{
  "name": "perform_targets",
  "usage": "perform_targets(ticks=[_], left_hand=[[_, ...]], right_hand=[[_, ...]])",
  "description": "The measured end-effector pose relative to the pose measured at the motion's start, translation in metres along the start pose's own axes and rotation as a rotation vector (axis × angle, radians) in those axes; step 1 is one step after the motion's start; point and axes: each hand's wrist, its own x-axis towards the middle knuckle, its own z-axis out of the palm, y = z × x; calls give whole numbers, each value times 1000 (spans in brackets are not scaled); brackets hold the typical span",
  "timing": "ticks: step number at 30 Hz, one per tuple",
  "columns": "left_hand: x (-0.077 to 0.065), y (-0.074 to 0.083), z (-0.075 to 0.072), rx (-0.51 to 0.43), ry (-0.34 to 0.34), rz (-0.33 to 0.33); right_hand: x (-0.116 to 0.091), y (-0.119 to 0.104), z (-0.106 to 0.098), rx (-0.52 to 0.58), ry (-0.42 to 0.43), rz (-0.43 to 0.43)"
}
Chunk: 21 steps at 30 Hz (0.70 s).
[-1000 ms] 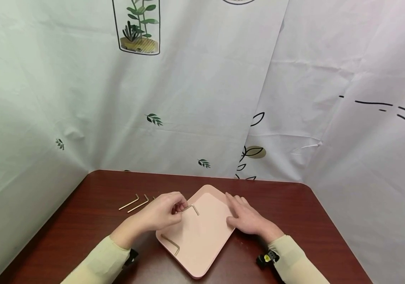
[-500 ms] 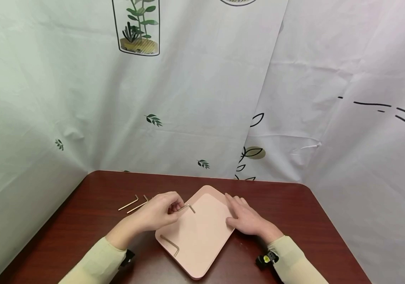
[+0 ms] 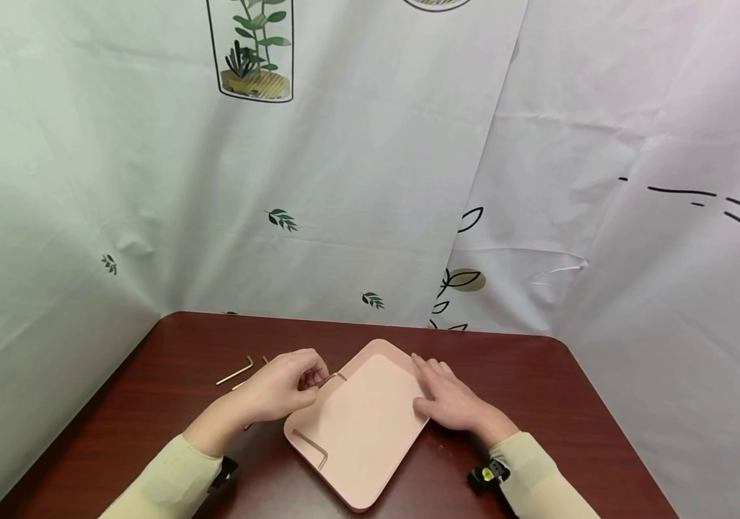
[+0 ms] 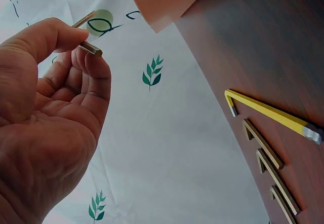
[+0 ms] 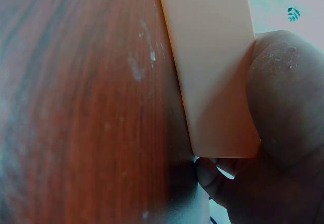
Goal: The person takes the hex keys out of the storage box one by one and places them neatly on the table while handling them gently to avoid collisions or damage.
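Left hand (image 3: 281, 384) is pinching a hex key (image 4: 91, 49) between thumb and fingers, held at the tray's left wall. From the head view the fingers cover most of it, with just the bent end poking out; I can't tell if it touches the wall. The left wrist view shows a blunt 6-sided tip below the thumb.

Right hand (image 3: 451, 398) has hold of the pink tray (image 3: 376, 425) at its right edge, thumb over the rim. Its wrist view is dark and tight, so the fingertips are mostly lost behind the corner.

Another L-shaped key (image 3: 311, 447) lies in the tray along the near left wall. The left hand blocks part of the row on the table (image 3: 500, 360), but its wrist cam shows 4: 1 yellow key (image 4: 271, 112) with a silvery end, plus 3 brassy keys (image 4: 277, 181), the last cut off by the frame.

Tray's smooth and matte with rounded corners. Table's reddish-brown, streaky wood grain, a few pale scuffs. Behind it hangs a creased white sheet (image 3: 370, 180) with printed leaves.
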Motion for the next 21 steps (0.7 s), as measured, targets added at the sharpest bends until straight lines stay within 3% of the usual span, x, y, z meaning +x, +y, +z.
perform_targets(ticks=[21], left_hand=[[-13, -12, -7, 24, 44, -32]], right_hand=[[-1, -1, 0, 3, 7, -3]])
